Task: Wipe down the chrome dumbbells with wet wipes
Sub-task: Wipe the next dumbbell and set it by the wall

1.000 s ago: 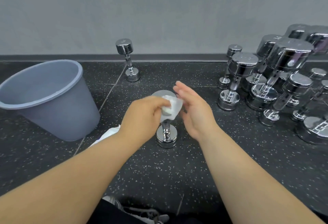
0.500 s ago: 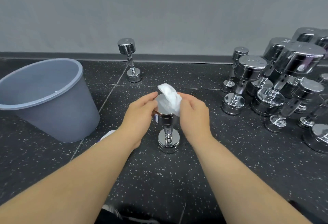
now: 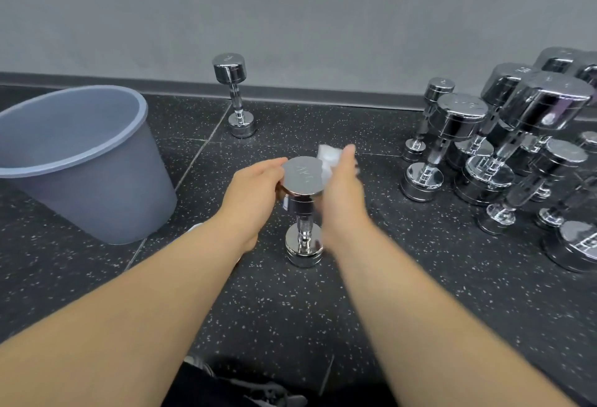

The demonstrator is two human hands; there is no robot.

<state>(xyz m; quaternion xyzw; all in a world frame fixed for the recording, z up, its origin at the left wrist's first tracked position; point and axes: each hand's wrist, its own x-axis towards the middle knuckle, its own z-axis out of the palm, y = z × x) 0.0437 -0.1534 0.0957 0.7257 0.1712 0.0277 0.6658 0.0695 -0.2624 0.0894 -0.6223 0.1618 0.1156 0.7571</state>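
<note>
So right now the dumbbell [image 3: 303, 213] I'm working on is standing upright on the dark speckled floor [image 3: 420, 293], pretty much dead centre in the head view, with one chrome head sitting on the floor and the other facing up at the camera. The left grip [image 3: 255, 190] is clamping onto the left edge of that top head, fingers curling around the rim. The right grip [image 3: 342, 193] is coming out blurry, but it's grasping the white wet wipe [image 3: 327, 156], with the thumb sticking up and the wipe bunching against the far right side of the top head. The flat top face is showing bare, and there's some faint engraving on it that I can't read. Off to the left a grey plastic bin [image 3: 97, 180] is sitting well apart from the dumbbell. Another small dumbbell [image 3: 234, 93] is standing upright on its own back by the wall's baseboard. On the right a whole cluster of chrome dumbbells [image 3: 484, 154] in different sizes is standing on end, packed close together. There's a bit of something white [image 3: 194, 227] peeking out beside the left forearm, mostly hidden, so I can't tell what it is.
</note>
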